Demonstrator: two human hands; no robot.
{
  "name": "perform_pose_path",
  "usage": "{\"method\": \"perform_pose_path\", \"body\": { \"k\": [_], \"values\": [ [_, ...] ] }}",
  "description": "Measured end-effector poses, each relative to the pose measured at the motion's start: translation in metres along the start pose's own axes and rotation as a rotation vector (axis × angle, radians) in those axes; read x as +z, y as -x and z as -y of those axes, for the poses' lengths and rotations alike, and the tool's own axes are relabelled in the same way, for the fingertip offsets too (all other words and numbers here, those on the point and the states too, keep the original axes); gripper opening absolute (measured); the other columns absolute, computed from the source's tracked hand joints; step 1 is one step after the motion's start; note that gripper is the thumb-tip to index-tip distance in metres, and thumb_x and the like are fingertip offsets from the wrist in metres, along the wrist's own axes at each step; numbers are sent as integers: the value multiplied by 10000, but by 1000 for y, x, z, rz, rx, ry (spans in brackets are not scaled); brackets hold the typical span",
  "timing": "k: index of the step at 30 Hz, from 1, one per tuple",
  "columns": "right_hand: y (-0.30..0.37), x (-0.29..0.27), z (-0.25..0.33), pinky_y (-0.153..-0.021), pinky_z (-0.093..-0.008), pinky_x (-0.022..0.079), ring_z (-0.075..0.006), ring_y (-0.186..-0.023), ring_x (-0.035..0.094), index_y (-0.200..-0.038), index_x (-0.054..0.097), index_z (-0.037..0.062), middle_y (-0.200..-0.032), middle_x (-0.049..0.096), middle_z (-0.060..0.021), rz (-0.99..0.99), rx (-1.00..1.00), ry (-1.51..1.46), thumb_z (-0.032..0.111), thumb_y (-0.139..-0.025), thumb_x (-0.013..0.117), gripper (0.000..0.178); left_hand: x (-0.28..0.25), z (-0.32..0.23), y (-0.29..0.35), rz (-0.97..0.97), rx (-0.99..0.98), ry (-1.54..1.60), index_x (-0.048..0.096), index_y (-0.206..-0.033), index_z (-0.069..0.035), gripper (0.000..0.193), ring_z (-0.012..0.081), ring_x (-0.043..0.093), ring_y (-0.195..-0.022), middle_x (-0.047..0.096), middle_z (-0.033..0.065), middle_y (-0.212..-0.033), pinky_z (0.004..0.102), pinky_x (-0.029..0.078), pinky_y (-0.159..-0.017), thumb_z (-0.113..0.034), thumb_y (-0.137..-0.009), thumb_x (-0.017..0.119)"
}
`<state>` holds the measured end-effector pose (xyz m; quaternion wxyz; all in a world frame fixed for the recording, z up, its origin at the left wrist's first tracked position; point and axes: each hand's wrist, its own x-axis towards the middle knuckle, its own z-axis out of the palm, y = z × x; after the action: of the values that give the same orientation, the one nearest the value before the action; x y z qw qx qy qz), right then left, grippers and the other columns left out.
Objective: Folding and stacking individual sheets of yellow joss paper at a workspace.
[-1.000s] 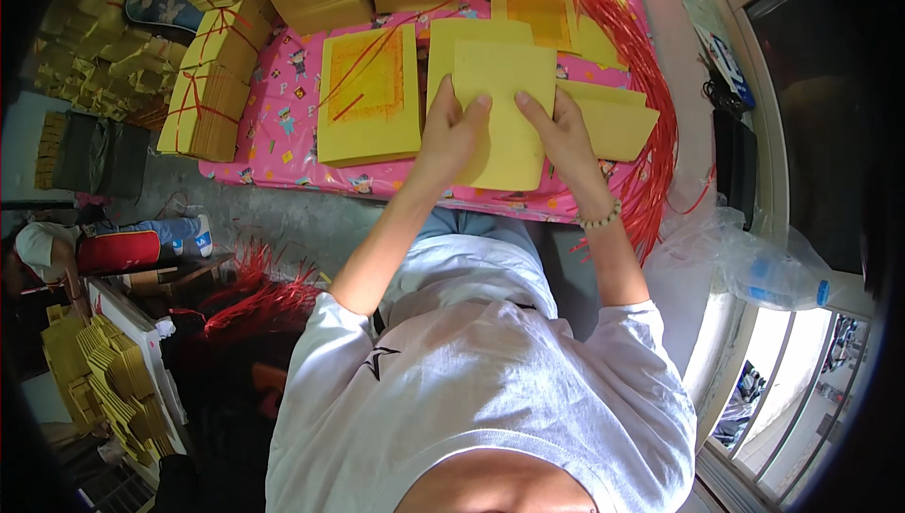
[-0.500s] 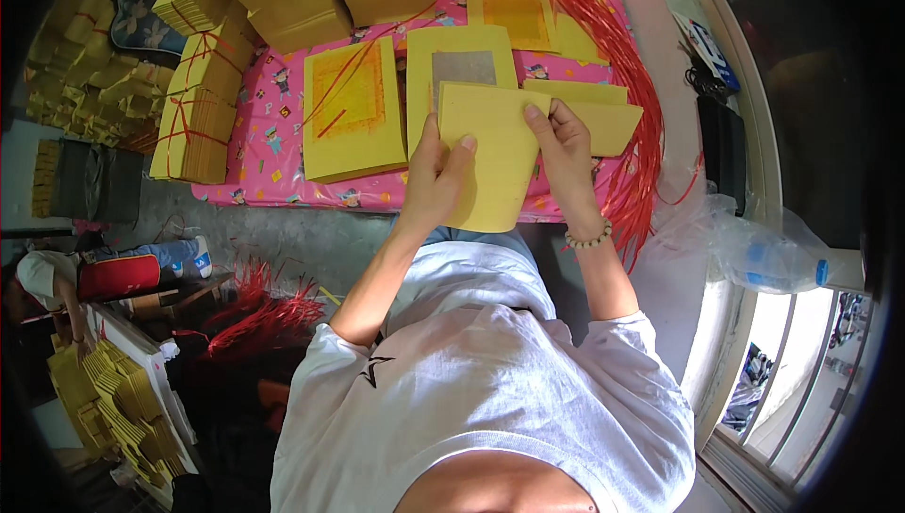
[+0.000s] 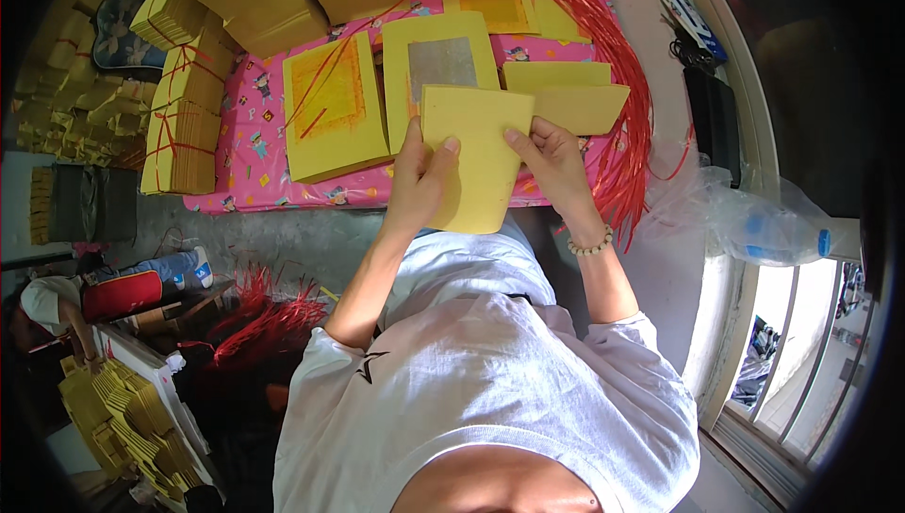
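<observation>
My two hands hold a thin stack of yellow paper (image 3: 478, 159) upright in front of my lap, at the near edge of the table. My left hand (image 3: 421, 178) grips its left side, thumb on the face towards me and fingers behind. On the right edge, below the top corner, my right hand (image 3: 558, 162) pinches the paper with its thumb in front. Behind it lies a yellow paper stack with a silver-grey rectangle (image 3: 443, 62), partly covered. Left of that sits a thick yellow stack with an orange-edged rectangle (image 3: 322, 89) and red strips across it. Folded yellow paper (image 3: 575, 109) rests at the right.
A pink patterned cloth (image 3: 255, 150) covers the table. Red-tied yellow bundles (image 3: 184, 150) stand at its left, and long red strips (image 3: 627, 136) hang over its right side. At the lower left, another person (image 3: 57, 306) works beside yellow stacks (image 3: 132, 414). A plastic bag (image 3: 764, 225) lies right.
My right thumb has slid a little down from the paper's top right corner along its edge. The whole view has shifted slightly. Both hands keep hold of the paper.
</observation>
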<state>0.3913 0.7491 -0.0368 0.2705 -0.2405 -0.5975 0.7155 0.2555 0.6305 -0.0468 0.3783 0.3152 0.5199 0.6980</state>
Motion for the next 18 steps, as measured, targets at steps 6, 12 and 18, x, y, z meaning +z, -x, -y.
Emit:
{"method": "perform_pose_path", "body": {
  "k": [6,12,18],
  "values": [
    [9,-10,-16,-722,-232,529,-86,-836,629,-1109,606,-30,-970,669,-51,131,152,26,163,-928,582,266,2,-6,-1,-8,-49,12,416,-1198,-22,256,119,565,-970,582,75,-1066,264,459,-811,-79,-955,474],
    [22,-10,-6,-689,-234,536,-88,-807,637,-1097,620,-26,-944,675,-57,138,254,48,192,-930,583,277,6,-6,-2,-18,-7,-40,418,-1184,-27,244,110,573,-935,590,75,-1038,255,465,-774,-83,-953,476],
    [33,-20,-19,-646,-217,520,-79,-767,633,-1066,621,-16,-898,675,-53,142,266,46,233,-916,608,291,11,7,-1,-15,10,-43,418,-1176,-26,243,102,566,-886,586,74,-1009,248,459,-734,-93,-952,483]
  ]
}}
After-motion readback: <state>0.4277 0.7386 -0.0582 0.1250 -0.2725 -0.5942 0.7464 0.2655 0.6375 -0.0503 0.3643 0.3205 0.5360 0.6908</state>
